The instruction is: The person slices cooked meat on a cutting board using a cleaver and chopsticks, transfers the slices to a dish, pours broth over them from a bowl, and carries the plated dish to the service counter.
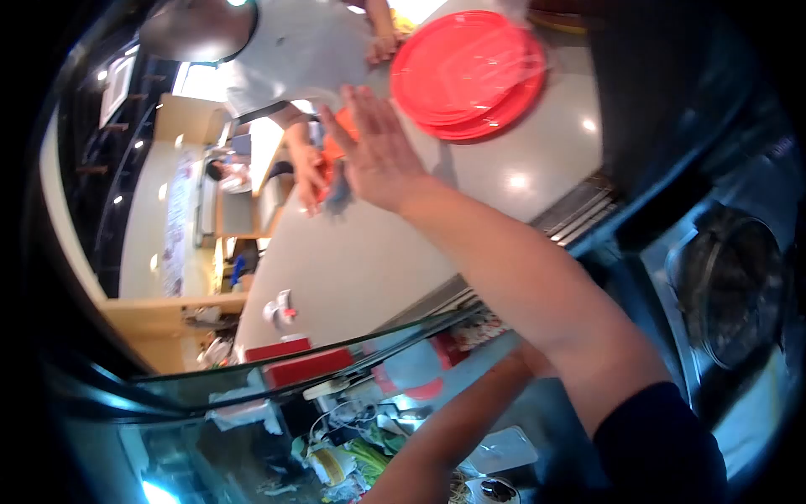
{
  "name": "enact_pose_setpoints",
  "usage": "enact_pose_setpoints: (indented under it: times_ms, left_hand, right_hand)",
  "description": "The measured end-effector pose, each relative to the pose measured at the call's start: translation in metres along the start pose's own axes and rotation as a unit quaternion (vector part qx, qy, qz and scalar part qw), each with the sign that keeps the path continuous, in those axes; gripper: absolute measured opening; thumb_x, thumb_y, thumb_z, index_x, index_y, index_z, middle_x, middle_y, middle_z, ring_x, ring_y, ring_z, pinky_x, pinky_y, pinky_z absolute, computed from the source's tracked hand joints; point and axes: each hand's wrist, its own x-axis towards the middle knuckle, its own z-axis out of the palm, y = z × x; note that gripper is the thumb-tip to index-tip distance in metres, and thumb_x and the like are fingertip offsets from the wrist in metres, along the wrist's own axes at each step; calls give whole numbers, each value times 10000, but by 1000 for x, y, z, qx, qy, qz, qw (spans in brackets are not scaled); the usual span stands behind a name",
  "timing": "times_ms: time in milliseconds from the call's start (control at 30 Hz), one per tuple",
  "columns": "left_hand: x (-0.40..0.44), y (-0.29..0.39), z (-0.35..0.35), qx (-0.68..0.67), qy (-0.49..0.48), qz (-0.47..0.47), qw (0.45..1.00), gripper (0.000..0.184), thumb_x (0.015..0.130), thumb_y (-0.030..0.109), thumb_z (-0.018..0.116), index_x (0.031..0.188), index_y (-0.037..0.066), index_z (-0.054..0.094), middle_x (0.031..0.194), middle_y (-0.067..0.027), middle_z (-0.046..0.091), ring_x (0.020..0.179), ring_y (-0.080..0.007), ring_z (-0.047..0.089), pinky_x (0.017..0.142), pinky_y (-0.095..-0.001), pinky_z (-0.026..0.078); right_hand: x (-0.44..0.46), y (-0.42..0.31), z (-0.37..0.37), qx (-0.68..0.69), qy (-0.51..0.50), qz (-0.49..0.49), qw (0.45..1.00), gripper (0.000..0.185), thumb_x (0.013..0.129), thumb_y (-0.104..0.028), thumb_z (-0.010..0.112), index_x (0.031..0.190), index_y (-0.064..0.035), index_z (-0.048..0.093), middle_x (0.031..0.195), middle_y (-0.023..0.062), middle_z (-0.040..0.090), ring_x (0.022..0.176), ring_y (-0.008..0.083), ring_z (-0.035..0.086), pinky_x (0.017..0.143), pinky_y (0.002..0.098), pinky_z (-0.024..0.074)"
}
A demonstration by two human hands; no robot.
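Note:
My right hand reaches out over the pale counter, fingers stretched and thumb apart, and I see nothing held in it. Just beyond its thumb is an orange-red item, partly hidden, beside another person's hand. Right of my fingertips lies a stack of round red plates, with something clear and shiny on top. My left forearm comes up from the bottom edge and passes behind my right forearm, which hides the left hand.
A person in a light shirt stands across the counter, their other hand near the plates. Below the counter's glass edge are red boxes, leafy greens and a clear container. A round metal-rimmed vessel sits at right.

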Motion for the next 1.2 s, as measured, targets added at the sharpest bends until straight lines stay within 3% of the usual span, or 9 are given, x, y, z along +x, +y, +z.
enact_pose_setpoints:
  times_ms: [167,300,400,600,733,1033,1100,1167,1200]
  left_hand:
    - [-2,16,0,-370,-81,-31,925,423,1061,284,588,1439,99,543,1394,-67,588,1322,-225,535,1124,-409,417]
    - [-1,16,0,10,-95,92,991,480,961,277,652,1401,96,584,1442,-126,553,1370,-308,498,1174,-465,363]
    - [-7,5,-5,434,-47,236,868,532,870,267,702,1365,90,620,1485,-185,520,1405,-380,466,1219,-513,313]
    - [-11,21,-4,511,8,302,805,591,883,301,688,1358,-20,546,1433,-237,520,1425,-420,410,1247,-528,243]
    - [-11,-1,-7,468,-36,272,840,566,877,276,686,1369,24,571,1445,-224,526,1419,-439,415,1231,-543,261]
    - [-8,6,-6,517,-49,252,817,645,877,267,683,1431,-7,502,1516,-261,448,1477,-447,339,1241,-557,232]
    - [-8,10,-9,612,-42,254,748,667,879,268,681,1446,-21,481,1534,-272,427,1493,-447,318,1247,-559,221]
    - [-6,12,-2,775,-45,253,577,690,881,269,678,1461,-34,460,1551,-283,407,1509,-448,296,1252,-560,210]
    - [-7,13,-4,746,-50,248,616,701,882,269,677,1469,-40,449,1560,-289,396,1517,-448,286,1255,-561,204]
  right_hand:
    - [33,-9,-6,100,170,178,964,881,895,-133,650,1609,13,156,1582,375,218,1477,516,271,1209,510,303]
    - [45,-36,-86,293,22,240,925,871,891,-246,763,1563,32,284,1491,286,436,1401,383,453,1164,443,381]
    - [30,-39,-150,408,-227,175,867,956,819,-357,858,1541,6,349,1376,192,575,1280,294,569,1098,413,444]
    - [-3,-32,-194,468,-151,71,868,1047,735,-688,825,1453,-39,425,1198,148,647,988,185,642,823,298,500]
    - [-14,-32,-203,560,-13,-50,827,1156,628,-932,675,1329,-39,457,1111,137,640,826,122,593,696,241,432]
    - [-63,-74,-245,513,-54,29,856,528,852,-398,824,1192,-37,644,974,118,694,714,140,656,571,260,509]
    - [-76,-83,-248,627,-69,57,774,490,893,-341,784,1249,-36,641,1027,128,697,758,145,676,593,257,521]
    - [-91,-91,-240,769,-74,52,633,493,930,-320,748,1311,-28,632,1124,139,696,819,158,699,630,258,541]
    - [-99,-96,-241,820,-96,38,563,533,935,-348,749,1334,-20,620,1175,146,689,857,168,705,662,270,553]
